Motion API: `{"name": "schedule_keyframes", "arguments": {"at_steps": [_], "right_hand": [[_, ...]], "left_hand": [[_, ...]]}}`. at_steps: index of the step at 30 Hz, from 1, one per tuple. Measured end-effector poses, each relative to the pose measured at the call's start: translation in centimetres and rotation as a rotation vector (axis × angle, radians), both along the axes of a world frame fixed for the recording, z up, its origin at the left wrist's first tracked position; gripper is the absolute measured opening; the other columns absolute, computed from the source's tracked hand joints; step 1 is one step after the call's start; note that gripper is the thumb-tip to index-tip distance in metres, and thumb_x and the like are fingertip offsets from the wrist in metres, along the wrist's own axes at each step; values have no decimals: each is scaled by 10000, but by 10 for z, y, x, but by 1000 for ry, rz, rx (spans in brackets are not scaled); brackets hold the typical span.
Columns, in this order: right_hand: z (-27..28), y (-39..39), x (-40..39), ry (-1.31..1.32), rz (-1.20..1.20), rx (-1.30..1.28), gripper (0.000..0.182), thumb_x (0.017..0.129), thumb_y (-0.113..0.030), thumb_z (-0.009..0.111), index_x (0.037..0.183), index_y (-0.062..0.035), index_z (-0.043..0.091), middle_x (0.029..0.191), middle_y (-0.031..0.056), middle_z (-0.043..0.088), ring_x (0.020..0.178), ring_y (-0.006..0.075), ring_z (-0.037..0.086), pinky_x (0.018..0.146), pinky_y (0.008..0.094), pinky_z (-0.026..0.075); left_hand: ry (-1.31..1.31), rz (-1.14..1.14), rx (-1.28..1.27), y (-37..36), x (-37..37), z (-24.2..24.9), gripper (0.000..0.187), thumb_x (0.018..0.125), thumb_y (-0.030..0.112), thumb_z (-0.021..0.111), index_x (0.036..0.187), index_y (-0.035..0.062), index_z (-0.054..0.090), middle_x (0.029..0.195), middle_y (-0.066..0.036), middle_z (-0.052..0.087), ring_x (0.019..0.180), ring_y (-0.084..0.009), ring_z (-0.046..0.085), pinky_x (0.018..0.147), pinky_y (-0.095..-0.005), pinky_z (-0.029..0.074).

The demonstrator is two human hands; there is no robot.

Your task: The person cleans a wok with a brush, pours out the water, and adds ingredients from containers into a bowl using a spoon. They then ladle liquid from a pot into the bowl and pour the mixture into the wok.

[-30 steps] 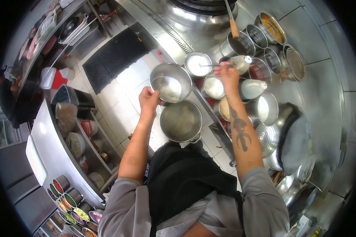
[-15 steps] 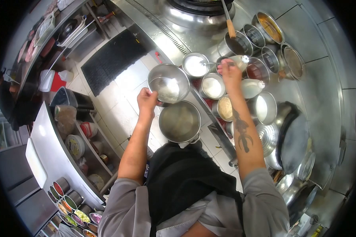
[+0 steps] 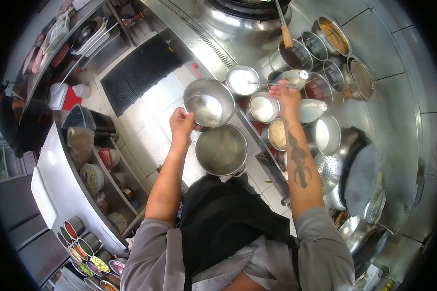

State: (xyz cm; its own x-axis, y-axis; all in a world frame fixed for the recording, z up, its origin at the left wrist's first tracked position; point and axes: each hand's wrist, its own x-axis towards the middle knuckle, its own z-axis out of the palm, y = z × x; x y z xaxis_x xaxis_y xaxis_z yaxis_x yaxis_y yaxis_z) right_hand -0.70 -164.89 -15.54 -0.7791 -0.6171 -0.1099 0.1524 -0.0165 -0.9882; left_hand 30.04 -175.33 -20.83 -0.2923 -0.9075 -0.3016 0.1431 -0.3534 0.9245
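My left hand [image 3: 183, 125] grips the rim of a steel mixing bowl [image 3: 195, 99], tilted a little, with some pale content at its bottom. Just below that bowl is a larger steel pot [image 3: 221, 150] with a side handle and cloudy, pale contents. In my right hand [image 3: 286, 93] is a thin metal spoon [image 3: 264, 83], its tip in a round container of white powder [image 3: 241, 77]. Under this hand stand a second container of white powder [image 3: 263, 107] and a container of tan powder [image 3: 277, 133].
Several steel containers, one with red-brown sauce [image 3: 316, 87], and squeeze bottles [image 3: 311, 110] crowd the right counter. A perforated ladle [image 3: 327, 169] and a large wok [image 3: 361, 169] lie nearer me. A wok burner [image 3: 243, 17] is ahead; a black mat [image 3: 141, 72] covers floor.
The spoon's tip has moved slightly further into the white powder, and my right hand has turned and lowered a little. My left hand keeps its hold on the bowl.
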Motion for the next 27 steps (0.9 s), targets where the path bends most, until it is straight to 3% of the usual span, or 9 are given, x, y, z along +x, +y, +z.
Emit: {"name": "schedule_keyframes", "arguments": {"at_steps": [5,9,12,21,27], "right_hand": [[42,6,13,129,55,-22,244,953,-181,580,1065,35,583,803,119,671,671,168,655,628,281,546],[17,-9,6,452,73,99,249,954,-197,577,1054,30,594,785,90,681,667,131,655,621,258,523],[-5,-19,7,490,118,122,238,952,-188,574,1046,29,599,777,99,683,652,140,657,609,263,521],[-8,-13,4,36,-3,64,232,947,-166,572,1049,43,588,805,146,678,641,199,662,600,302,558],[24,4,3,-8,8,-6,236,954,-171,572,1069,35,588,805,136,674,665,196,663,615,295,558]], "left_hand": [[48,-2,-7,-1,0,-1,192,838,42,628,763,77,455,727,-75,582,510,-109,521,475,-267,503],[27,-12,7,-2,-1,6,197,839,44,627,760,81,450,726,-77,578,510,-113,523,475,-267,493],[21,-1,3,-1,-2,8,200,837,43,628,756,82,449,718,-72,571,506,-115,518,473,-265,488],[7,-3,16,0,-1,6,199,836,42,632,755,79,454,698,-55,551,503,-112,509,467,-267,489],[17,-11,10,-1,0,7,194,837,32,623,758,79,452,703,-62,559,511,-119,527,461,-263,486]]}}
